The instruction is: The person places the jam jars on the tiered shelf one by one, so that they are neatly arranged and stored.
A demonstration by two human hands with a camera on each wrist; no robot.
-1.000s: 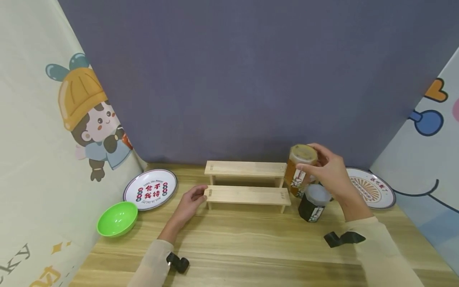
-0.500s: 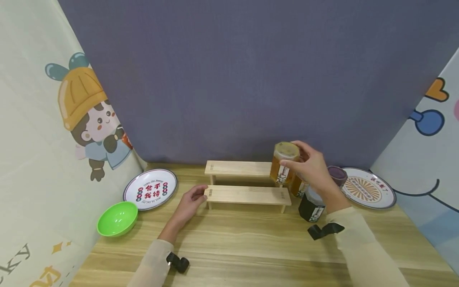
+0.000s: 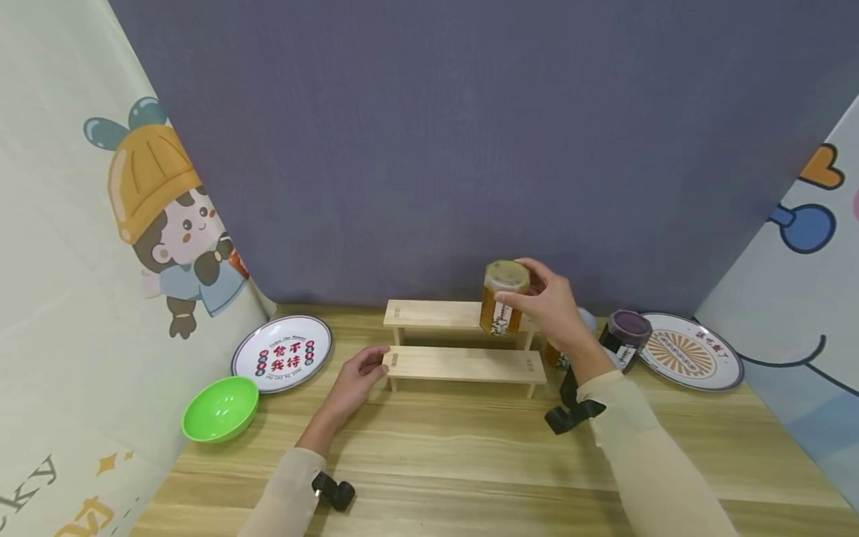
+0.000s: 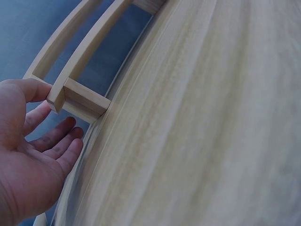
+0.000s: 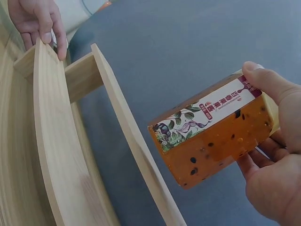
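Observation:
My right hand point(image 3: 546, 309) grips a hexagonal jar of orange jam with dark seeds point(image 3: 496, 307) near its yellowish lid, thumb on one side and fingers on the other. The jar is raised over the right part of the upper step of a two-step wooden shelf point(image 3: 429, 316). In the right wrist view, the jar's labelled side point(image 5: 207, 115) lies tilted beside the upper board. My left hand point(image 3: 352, 384) pinches the left end of the lower step point(image 3: 463, 364) between thumb and forefinger. Its other fingers point(image 4: 59, 136) are loosely spread below the board.
Behind my right forearm stand a partly hidden amber jar point(image 3: 554, 356) and a dark jar with a purple lid point(image 3: 627, 328). A patterned plate point(image 3: 721, 373) lies at the right. On the left are another plate point(image 3: 315, 335) and a green bowl point(image 3: 221, 410). A grey-blue backdrop point(image 3: 429, 149) rises behind.
My right hand has carried the jar leftward and slightly up, from beside the shelf to over its upper step. The purple-lidded jar has come into view. My left hand has stayed in place.

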